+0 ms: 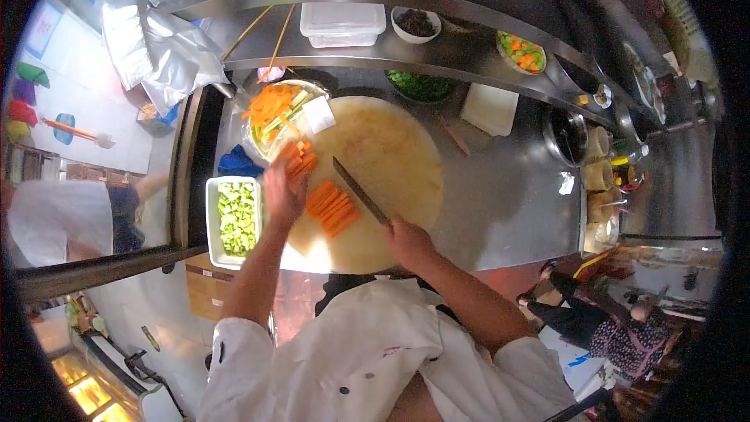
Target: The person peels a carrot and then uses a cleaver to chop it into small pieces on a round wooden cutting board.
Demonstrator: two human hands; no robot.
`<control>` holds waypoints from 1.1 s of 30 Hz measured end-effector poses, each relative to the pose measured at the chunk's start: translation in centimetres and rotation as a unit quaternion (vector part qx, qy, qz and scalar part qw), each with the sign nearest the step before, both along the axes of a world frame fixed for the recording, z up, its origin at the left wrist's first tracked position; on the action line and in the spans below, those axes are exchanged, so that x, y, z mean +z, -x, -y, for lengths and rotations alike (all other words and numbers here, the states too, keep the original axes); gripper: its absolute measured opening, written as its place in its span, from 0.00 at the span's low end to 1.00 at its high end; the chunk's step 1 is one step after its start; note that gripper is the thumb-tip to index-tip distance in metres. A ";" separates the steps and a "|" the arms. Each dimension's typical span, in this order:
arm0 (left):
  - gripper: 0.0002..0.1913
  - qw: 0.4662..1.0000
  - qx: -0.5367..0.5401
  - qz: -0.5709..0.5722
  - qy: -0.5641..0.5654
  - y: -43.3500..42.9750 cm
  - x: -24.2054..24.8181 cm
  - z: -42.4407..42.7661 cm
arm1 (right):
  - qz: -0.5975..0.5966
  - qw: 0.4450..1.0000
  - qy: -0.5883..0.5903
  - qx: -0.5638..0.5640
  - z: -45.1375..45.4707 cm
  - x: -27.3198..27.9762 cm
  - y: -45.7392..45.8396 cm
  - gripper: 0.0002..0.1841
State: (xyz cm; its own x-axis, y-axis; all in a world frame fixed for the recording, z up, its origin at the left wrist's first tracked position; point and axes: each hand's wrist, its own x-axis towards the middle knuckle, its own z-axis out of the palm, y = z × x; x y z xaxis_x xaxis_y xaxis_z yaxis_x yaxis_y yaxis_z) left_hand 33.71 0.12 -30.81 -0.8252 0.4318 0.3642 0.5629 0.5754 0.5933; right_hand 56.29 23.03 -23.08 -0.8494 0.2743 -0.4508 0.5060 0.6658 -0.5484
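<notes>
A bundle of cut carrot sticks [303, 165] sits between the fingers and thumb of my left hand [282, 192], at the left edge of the round chopping board [404, 146]. My right hand [412, 241] grips the handle of a knife [358, 189], its dark blade seen nearly edge-on over the board. Between the two hands, a second row of carrot sticks [331, 208] lies side by side on the board. Just left of my left forearm, a white rectangular tub [208, 223] holds diced green vegetable [237, 217].
A bowl of carrot and green trimmings [272, 111] touches the board's upper left. Behind stand a bowl of chopped greens [422, 85] and a white tray [491, 108]. A steel shelf [351, 60] spans the back, with a lidded plastic box [343, 24]. Another person [621, 328] is at lower right.
</notes>
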 end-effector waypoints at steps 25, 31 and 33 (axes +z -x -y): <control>0.24 0.993 -0.098 0.023 0.060 -10.3 -0.1 0.7 | -0.020 0.999 0.015 0.044 2.3 0.5 0.3 0.15; 0.18 0.987 -0.138 -0.020 0.075 -9.9 -0.6 0.7 | -0.007 0.999 0.013 0.034 2.8 1.6 0.0 0.14; 0.17 0.989 -0.132 -0.015 0.058 -9.9 -0.6 0.7 | -0.011 0.999 0.012 0.027 3.1 2.3 -0.1 0.14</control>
State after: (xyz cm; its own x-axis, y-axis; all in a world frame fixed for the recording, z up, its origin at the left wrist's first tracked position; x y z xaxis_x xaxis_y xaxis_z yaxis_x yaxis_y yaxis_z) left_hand 43.64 -0.59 -31.43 -0.6673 0.6714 0.3223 0.7191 0.4683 0.5133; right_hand 56.44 19.97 -20.80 -0.8725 0.2166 -0.4380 0.4571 0.6786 -0.5750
